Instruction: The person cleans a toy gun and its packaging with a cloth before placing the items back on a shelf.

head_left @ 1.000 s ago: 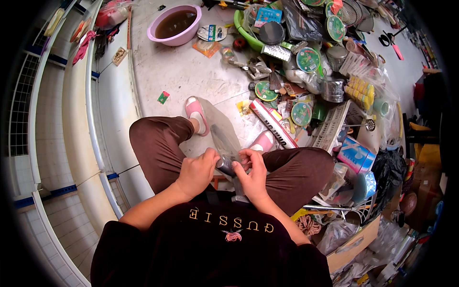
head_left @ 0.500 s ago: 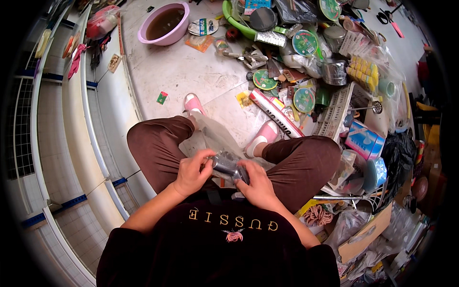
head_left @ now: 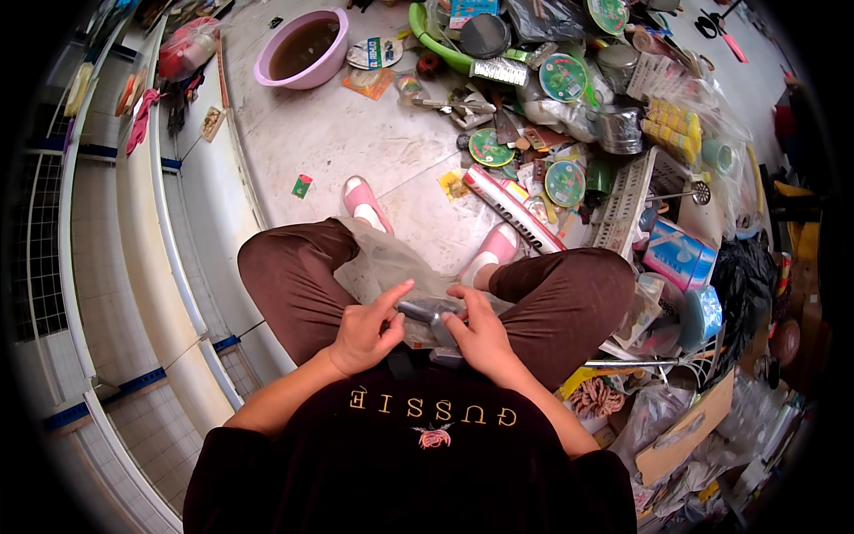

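Over the clear bag (head_left: 391,260), head view: grey cylinder (head_left: 416,310), long axis left-to-right, right end angled toward you.
Right hand (head_left: 483,334): clamped on cylinder's right end.
Left hand (head_left: 360,336): your thumb and forefinger apart, beside its left end; contact unclear.

Yellow embroidered capital letters, seen upside down, are carried across the chest of the black short-sleeved cloth top (head_left: 400,485). On the pale floor (head_left: 294,133), large dark capitals are borne by the long red-and-white box (head_left: 514,210), and white lettering is shown on the round white package with a blue band (head_left: 374,53), toward the far edge; the print on the round green labels (head_left: 564,184) is too small to be read.
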Demonstrator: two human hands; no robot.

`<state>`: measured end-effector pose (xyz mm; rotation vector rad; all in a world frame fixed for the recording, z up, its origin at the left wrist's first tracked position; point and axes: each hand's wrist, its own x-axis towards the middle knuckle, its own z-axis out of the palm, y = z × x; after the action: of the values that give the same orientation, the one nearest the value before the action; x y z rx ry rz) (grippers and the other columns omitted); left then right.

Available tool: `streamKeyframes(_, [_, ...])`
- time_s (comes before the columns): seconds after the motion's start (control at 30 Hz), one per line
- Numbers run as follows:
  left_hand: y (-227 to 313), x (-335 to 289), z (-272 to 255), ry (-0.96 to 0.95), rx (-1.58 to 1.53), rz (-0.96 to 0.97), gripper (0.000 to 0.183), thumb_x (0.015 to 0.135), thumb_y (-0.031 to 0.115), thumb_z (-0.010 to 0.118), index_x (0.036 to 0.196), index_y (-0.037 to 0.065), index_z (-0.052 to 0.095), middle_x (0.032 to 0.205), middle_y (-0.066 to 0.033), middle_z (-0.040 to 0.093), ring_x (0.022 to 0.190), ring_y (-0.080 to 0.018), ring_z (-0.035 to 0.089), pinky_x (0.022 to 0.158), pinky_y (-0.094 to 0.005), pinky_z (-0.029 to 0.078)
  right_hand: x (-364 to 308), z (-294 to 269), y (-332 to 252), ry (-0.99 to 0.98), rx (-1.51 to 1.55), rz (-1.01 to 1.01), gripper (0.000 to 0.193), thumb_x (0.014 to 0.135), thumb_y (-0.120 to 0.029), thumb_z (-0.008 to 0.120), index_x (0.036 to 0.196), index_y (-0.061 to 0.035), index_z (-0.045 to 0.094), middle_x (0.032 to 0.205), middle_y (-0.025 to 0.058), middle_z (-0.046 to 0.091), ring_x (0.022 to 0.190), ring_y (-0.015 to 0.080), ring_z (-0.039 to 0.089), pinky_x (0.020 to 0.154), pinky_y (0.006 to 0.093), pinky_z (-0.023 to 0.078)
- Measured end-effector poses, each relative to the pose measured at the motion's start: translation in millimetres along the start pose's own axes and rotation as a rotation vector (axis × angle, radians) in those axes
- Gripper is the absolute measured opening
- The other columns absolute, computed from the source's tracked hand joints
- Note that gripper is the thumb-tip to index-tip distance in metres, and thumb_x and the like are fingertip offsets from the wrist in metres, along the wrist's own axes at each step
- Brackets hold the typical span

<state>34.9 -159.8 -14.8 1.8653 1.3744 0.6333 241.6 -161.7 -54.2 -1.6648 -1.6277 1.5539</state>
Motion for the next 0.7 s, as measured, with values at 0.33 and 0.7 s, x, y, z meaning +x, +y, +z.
streamKeyframes(0.33, [-20, 6, -16, 0.263, -0.221, -0.216, 0.064, 0.076, -0.003, 0.058, 0.136, 0.006, 0.039, 0.057, 0.0028, 0.043, 0.052, -0.0046, 0.039, 0.053, -0.0191, 0.037, -8, -5, 51, 0.079, 0.162, -0.033, 0.046, 0.086, -0.018, 0.056, 0.128, -0.0011, 0.043, 0.125, 0.0215, 0.047, 0.101, 0.0268, 0.056, 0.083, 0.0323, 0.045])
streamKeyframes(0.7, [-22, -9, -64, 0.486, -0.448, -0.373, 0.042, 0.086, -0.001, 0.047, 0.128, 0.002, 0.05, 0.064, 0.0056, 0.045, 0.051, -0.0014, 0.04, 0.047, -0.0158, 0.035, 40, 43, 19, -0.712, 1.324, 0.492, 0.085, 0.08, 0.016, 0.038, 0.147, -0.0191, -0.001, 0.147, 0.028, 0.007, 0.118, 0.0388, 0.046, 0.093, 0.0472, 0.047])
